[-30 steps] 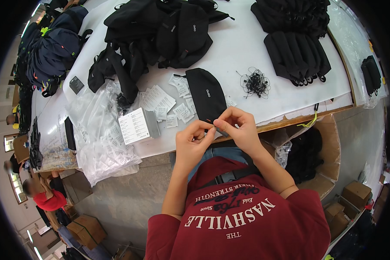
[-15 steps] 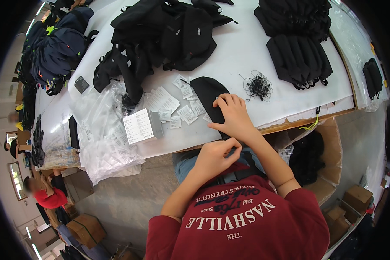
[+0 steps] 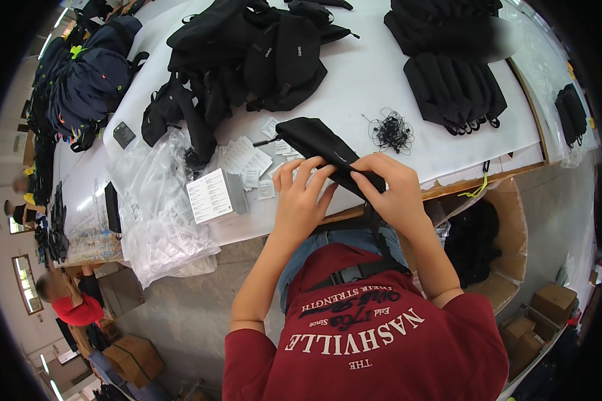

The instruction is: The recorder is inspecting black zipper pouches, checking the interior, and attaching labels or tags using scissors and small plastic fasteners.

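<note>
A slim black zip bag [image 3: 312, 139] lies at the table's near edge, its far end tilted toward the left, with a dark strap hanging from the near end. My left hand [image 3: 302, 195] grips its left edge, fingers bent over the top and thumb below. My right hand [image 3: 392, 188] pinches the near right end between thumb and fingers. Printed paper tags [image 3: 244, 160] lie scattered just left of the bag. A tangle of thin black cords [image 3: 390, 131] rests to its right.
A block of white printed cards [image 3: 214, 197] and a heap of clear plastic bags [image 3: 160, 230] are at the left. Black bags [image 3: 274, 57] pile up at the back; a row of folded black bags [image 3: 453, 90] sits at the right. Below stands an open carton [image 3: 512, 234].
My left hand has moved up from near my waist onto the bag. The bag has lifted and turned onto its edge, and my right hand has shifted to its near right end.
</note>
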`<state>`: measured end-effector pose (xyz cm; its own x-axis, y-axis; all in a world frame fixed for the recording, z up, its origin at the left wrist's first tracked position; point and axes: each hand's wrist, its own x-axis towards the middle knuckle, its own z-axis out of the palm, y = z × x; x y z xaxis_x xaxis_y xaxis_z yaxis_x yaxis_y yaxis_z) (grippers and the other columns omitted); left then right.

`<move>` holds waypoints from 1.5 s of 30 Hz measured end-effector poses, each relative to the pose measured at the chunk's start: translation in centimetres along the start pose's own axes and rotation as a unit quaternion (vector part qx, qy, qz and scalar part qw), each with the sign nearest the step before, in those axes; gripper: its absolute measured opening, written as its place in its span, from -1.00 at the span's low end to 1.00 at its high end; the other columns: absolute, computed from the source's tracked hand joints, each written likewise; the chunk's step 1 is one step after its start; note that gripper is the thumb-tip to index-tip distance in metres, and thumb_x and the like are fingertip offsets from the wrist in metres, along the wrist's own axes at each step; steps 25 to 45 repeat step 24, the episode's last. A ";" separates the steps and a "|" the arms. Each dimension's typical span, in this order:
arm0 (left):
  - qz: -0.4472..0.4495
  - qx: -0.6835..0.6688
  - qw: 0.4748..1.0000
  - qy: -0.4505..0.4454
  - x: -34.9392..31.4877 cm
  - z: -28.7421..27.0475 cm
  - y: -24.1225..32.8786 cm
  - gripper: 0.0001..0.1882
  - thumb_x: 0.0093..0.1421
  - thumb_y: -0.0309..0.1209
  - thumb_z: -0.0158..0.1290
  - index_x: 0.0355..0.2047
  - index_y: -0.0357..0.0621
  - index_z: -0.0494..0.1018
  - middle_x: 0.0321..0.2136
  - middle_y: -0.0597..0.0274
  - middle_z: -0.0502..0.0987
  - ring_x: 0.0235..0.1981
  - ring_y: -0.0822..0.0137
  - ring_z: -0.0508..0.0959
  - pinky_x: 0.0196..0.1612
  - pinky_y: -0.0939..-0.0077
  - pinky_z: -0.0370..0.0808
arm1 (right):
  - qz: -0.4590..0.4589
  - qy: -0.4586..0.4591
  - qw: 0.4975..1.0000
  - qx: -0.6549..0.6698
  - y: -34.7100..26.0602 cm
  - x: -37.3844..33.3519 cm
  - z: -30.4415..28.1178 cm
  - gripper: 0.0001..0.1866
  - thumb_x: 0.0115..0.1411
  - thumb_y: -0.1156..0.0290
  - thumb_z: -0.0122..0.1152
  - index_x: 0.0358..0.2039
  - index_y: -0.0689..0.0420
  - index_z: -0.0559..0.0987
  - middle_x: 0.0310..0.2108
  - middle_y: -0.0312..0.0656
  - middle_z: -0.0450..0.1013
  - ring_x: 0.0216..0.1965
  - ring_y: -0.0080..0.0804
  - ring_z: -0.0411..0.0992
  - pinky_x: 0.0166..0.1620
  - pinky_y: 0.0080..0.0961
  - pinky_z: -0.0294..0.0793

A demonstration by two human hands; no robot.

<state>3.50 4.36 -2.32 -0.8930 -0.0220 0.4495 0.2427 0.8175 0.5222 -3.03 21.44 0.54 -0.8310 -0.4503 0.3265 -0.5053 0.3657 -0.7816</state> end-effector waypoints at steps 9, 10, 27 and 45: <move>0.106 0.112 0.986 0.057 0.6 -1.9 -1.2 -0.67 -0.23 -0.51 0.19 -0.35 -0.01 0.54 -0.31 0.43 0.52 -0.11 0.31 0.40 -0.01 0.35 0.15 | -0.065 -0.007 0.998 0.025 -1.3 -0.1 -0.9 -0.89 0.01 0.50 0.26 -0.41 0.18 0.56 -0.47 -0.19 0.47 -0.49 -0.29 0.46 -0.42 -0.51 0.42; 0.129 0.099 0.985 0.052 0.6 -2.1 -1.4 -0.69 -0.23 -0.51 0.18 -0.36 -0.03 0.54 -0.34 0.43 0.53 -0.14 0.31 0.42 -0.02 0.36 0.18 | -0.065 -0.008 0.998 0.025 -1.4 -0.1 -1.0 -0.89 0.01 0.50 0.26 -0.41 0.18 0.56 -0.47 -0.19 0.47 -0.49 -0.29 0.46 -0.42 -0.51 0.42; 0.065 -0.026 0.996 -0.059 0.4 -2.7 -1.1 -0.65 -0.23 -0.59 0.16 -0.34 -0.11 0.45 -0.39 0.29 0.47 -0.29 0.23 0.43 -0.15 0.32 0.24 | -0.049 -0.059 0.997 0.016 -1.8 -0.7 -0.7 -0.86 -0.03 0.57 0.27 -0.38 0.22 0.58 -0.43 -0.13 0.51 -0.43 -0.28 0.49 -0.35 -0.52 0.44; 0.065 -0.026 0.996 -0.059 0.4 -2.7 -1.1 -0.65 -0.23 -0.59 0.16 -0.34 -0.11 0.45 -0.39 0.29 0.47 -0.29 0.23 0.43 -0.15 0.32 0.24 | -0.049 -0.059 0.997 0.016 -1.8 -0.7 -0.7 -0.86 -0.03 0.57 0.27 -0.38 0.22 0.58 -0.43 -0.13 0.51 -0.43 -0.28 0.49 -0.35 -0.52 0.44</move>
